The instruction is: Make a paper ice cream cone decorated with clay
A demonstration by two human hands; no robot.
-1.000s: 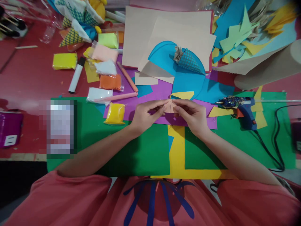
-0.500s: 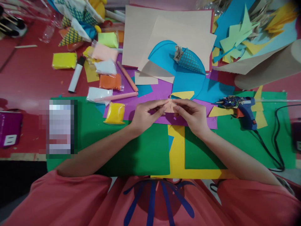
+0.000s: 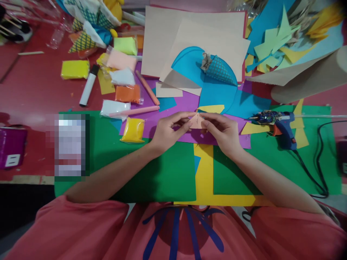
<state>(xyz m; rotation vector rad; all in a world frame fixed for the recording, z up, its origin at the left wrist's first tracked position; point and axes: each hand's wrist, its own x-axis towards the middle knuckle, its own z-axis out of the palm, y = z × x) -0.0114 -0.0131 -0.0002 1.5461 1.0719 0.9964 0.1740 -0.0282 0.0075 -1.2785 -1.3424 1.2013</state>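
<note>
A small piece of folded peach paper (image 3: 197, 123) is pinched between both hands above the purple sheet (image 3: 181, 135). My left hand (image 3: 168, 130) grips its left side with thumb and fingers, and my right hand (image 3: 223, 130) grips its right side. The paper has a pointed top and a dark line down its middle. Just beyond the fingertips lies a yellow paper scrap (image 3: 211, 108). Farther back, a blue patterned cone (image 3: 221, 70) with crumpled brown paper at its end rests on blue paper (image 3: 215, 95).
A blue glue gun (image 3: 284, 126) with its black cord lies at the right on green paper (image 3: 244, 173). To the left are clay packs, including a yellow one (image 3: 132, 130), and a white marker (image 3: 89, 86). Beige sheets (image 3: 165, 36) and paper scraps (image 3: 273, 41) lie at the back.
The peach paper's upper edge now shows a clearer peak between the fingertips. Both hands have stayed almost in place, still pinching it.
</note>
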